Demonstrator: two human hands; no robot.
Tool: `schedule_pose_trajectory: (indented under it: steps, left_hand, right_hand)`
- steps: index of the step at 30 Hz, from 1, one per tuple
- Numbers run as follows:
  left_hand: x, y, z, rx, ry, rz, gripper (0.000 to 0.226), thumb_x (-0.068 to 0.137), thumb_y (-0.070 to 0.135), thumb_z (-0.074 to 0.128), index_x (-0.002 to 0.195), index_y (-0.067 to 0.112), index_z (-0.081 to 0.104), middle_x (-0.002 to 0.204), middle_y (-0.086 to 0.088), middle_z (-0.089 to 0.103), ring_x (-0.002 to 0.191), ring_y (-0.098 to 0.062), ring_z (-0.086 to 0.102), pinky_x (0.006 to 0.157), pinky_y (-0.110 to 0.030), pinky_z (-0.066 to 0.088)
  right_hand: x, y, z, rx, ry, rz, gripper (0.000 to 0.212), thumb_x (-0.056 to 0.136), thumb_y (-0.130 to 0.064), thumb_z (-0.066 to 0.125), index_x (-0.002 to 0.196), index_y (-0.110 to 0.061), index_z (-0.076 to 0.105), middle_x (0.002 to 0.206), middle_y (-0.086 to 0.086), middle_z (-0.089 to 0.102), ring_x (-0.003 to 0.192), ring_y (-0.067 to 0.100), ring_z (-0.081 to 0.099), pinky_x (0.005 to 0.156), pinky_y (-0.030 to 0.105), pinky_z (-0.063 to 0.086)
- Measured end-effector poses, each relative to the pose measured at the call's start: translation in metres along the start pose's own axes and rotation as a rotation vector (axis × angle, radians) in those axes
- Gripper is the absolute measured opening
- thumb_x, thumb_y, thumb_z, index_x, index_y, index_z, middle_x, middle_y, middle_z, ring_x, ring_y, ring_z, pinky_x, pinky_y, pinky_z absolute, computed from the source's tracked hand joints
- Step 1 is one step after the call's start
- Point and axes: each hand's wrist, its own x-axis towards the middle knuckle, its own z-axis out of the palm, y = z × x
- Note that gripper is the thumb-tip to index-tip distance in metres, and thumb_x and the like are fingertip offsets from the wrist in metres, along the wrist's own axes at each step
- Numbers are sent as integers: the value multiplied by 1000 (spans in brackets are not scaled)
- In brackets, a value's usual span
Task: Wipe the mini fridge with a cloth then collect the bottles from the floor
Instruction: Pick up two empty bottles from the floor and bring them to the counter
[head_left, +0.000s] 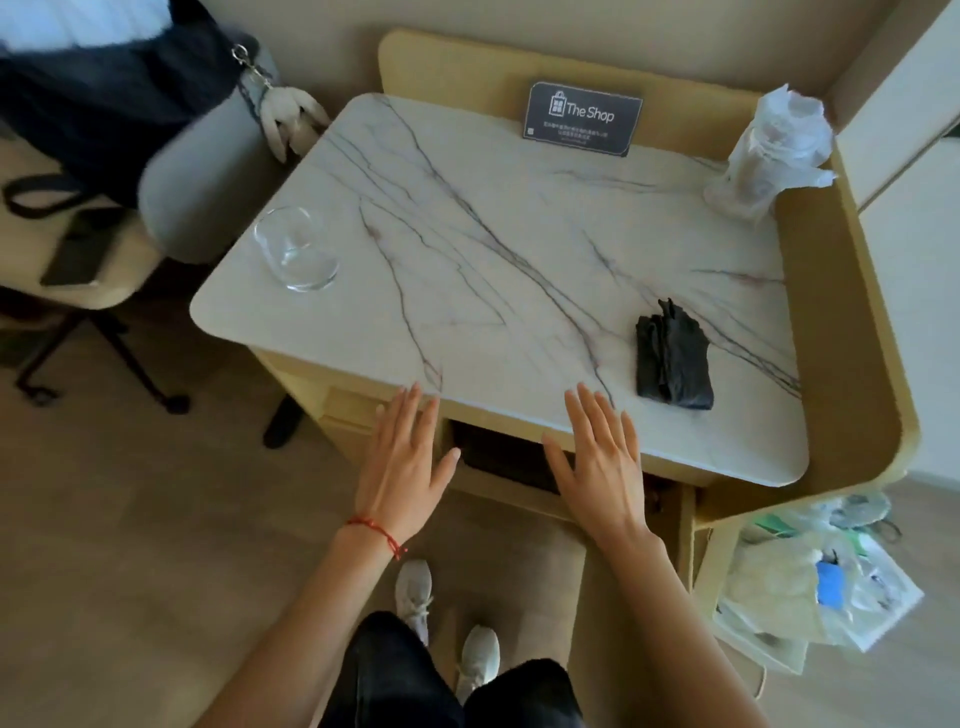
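A dark folded cloth lies on the white marble top of a cabinet, near its front right. Below the top's front edge a dark recess shows between my hands; what is inside it is hidden. My left hand hovers flat and open, fingers spread, in front of the cabinet's front edge. My right hand is also flat and open, its fingertips over the marble edge, a short way left of the cloth. Neither hand holds anything. No bottles show on the floor.
An empty glass lies tilted at the top's left edge. A dark "The Shop" sign stands at the back, a wrapped glass at the back right. A chair with a bag stands left; plastic bags sit at lower right.
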Motion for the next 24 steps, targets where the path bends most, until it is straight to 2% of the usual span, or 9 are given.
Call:
schedule_pose_trajectory:
  steps: [7, 11, 13, 20, 21, 24]
  left_hand:
    - [-73, -52, -16, 42, 40, -211, 62, 90, 35, 52, 139, 3, 33, 148, -21, 31, 138, -34, 24, 110, -47, 16]
    - [-111, -84, -27, 11, 60, -347, 62, 88, 31, 58, 137, 1, 36, 145, -24, 34, 136, -37, 26, 109, -52, 19]
    - [-131, -101, -34, -8, 82, -409, 60, 88, 30, 58, 135, -1, 40, 143, -25, 37, 134, -40, 29, 108, -55, 23]
    - [-213, -177, -62, 15, 97, -625, 75, 92, 54, 12, 135, -2, 38, 143, -26, 36, 134, -41, 30, 109, -52, 20]
    - [-225, -188, -65, 14, 99, -657, 75, 93, 53, 12, 134, -3, 39, 142, -27, 37, 133, -42, 31, 108, -53, 22]
    - [-261, -220, -70, 10, 104, -762, 67, 89, 45, 29, 133, -5, 40, 140, -28, 39, 131, -44, 34, 105, -57, 29]
  right_hand:
    - [-11, -62, 20, 18, -79, -196, 56, 96, -45, 31, 144, -17, 25, 155, 4, 23, 144, 20, 13, 117, 38, 1]
    - [-15, -106, 37, 39, -102, -314, 53, 95, -40, 42, 140, -12, 35, 149, 9, 36, 140, 25, 27, 115, 42, 11]
    - [-19, -132, 49, 37, -117, -374, 51, 95, -39, 42, 139, -12, 37, 148, 9, 38, 139, 25, 29, 114, 41, 10]
    - [-48, -237, 94, 3, -237, -626, 51, 94, -37, 45, 137, -11, 39, 145, 10, 41, 138, 25, 32, 112, 41, 6]
    - [-53, -251, 100, 2, -266, -662, 51, 95, -39, 42, 139, -13, 37, 147, 8, 38, 139, 24, 28, 113, 40, 4]
    - [-69, -290, 120, -5, -323, -748, 53, 96, -42, 35, 142, -16, 31, 151, 5, 32, 142, 20, 21, 114, 37, -2]
